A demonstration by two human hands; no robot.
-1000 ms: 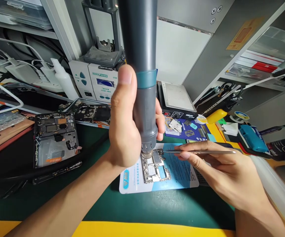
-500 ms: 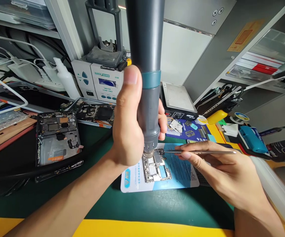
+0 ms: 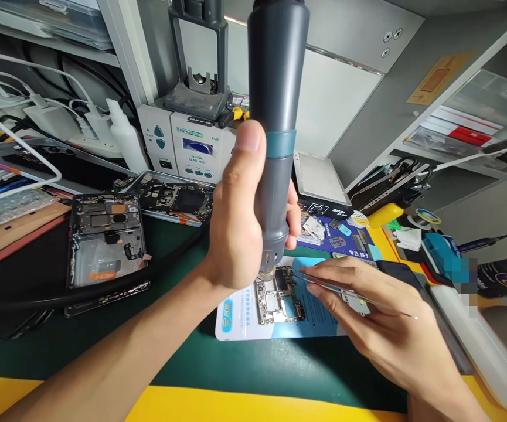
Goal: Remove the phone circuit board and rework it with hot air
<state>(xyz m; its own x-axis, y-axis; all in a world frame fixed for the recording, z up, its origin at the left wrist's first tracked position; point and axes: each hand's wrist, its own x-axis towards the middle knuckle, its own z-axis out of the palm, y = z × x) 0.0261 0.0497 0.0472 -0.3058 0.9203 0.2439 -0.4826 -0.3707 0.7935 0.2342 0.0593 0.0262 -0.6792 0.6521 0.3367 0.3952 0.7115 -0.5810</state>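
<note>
My left hand (image 3: 240,228) is wrapped round the dark grey handle of a hot air gun (image 3: 277,88), thumb up along its side. The gun points down, its metal nozzle (image 3: 265,273) over the upper left part of a phone circuit board (image 3: 275,305). My right hand (image 3: 367,310) pinches slim metal tweezers (image 3: 341,286), whose tips are by the board's upper right edge; whether they touch it I cannot tell. The board lies on a white and blue printed card (image 3: 244,328). Part of the board's top is hidden by the nozzle and my left hand.
A hot air station (image 3: 191,146) stands behind, left of the gun. An opened phone housing (image 3: 106,240) lies left, crossed by a black hose (image 3: 169,258). A metal-topped box (image 3: 321,179) sits behind the card. A yellow-handled tool and a solder spool (image 3: 426,217) are at the right.
The gun's upper end has tilted to the right, and more of its top shows. The tweezers' rear end has swung lower as my right hand turned. The view has shifted slightly.
</note>
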